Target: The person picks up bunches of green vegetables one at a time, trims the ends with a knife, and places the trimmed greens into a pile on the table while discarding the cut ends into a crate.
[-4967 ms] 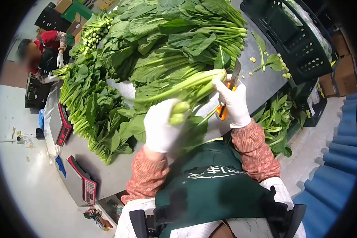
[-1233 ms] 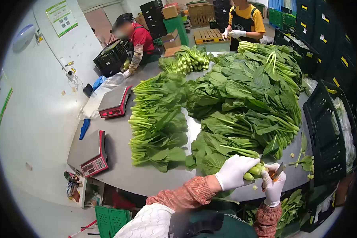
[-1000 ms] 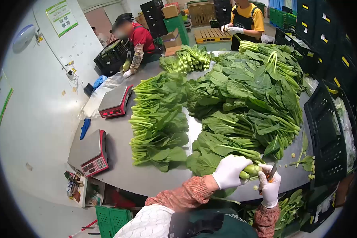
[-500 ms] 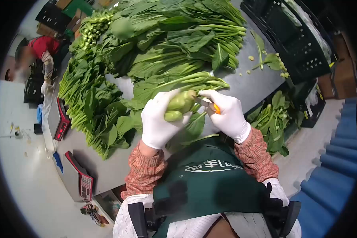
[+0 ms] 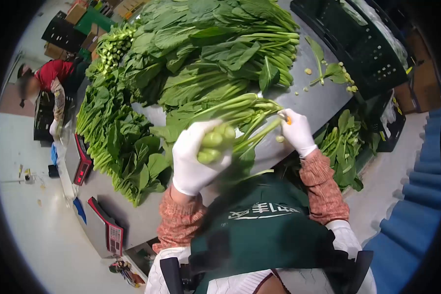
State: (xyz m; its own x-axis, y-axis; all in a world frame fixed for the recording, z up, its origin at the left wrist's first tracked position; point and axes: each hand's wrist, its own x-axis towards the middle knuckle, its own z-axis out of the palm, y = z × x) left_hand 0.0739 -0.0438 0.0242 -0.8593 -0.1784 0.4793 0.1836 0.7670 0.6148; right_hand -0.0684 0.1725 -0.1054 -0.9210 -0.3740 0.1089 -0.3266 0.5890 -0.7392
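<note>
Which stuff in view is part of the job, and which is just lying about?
In the job:
left hand, stalk bunch
right hand, orange-handled knife
piled leafy greens

Untouched, seemingly lying about:
nearer red scale
farther red scale
blue item

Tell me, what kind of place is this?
Probably a vegetable packing room: piles of leafy greens lie on a metal table, with two red-edged scales and dark crates nearby.

Gloves (image 5: 192, 167), white, one pair. Sleeves (image 5: 323, 186), mottled orange-red, gathered. Apron (image 5: 264, 240), dark green, white lettering across front. Garment beneath (image 5: 345, 245), white, faint line pattern. Fittings (image 5: 361, 268), black, angular, flanking apron.
</note>
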